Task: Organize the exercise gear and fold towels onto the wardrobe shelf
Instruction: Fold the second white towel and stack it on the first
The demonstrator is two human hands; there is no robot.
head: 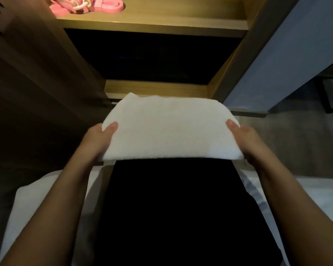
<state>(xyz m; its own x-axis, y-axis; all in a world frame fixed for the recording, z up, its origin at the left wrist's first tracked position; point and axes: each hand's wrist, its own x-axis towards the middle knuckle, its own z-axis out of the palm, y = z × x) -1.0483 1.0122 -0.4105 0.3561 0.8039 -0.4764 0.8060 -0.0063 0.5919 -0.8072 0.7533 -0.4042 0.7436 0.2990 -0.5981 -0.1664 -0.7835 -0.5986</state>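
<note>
Two hands grip one folded white towel (169,127) at frame centre: left hand (96,139) pinches its left edge, right hand (248,140) its right edge; pink exercise gear (88,4) lies on the wardrobe shelf (161,22), upper left

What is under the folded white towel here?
The left hand and right hand grip the towel edges, thumbs on top; their fingers underneath are covered. Whatever lies below the towel is hidden too.
</note>
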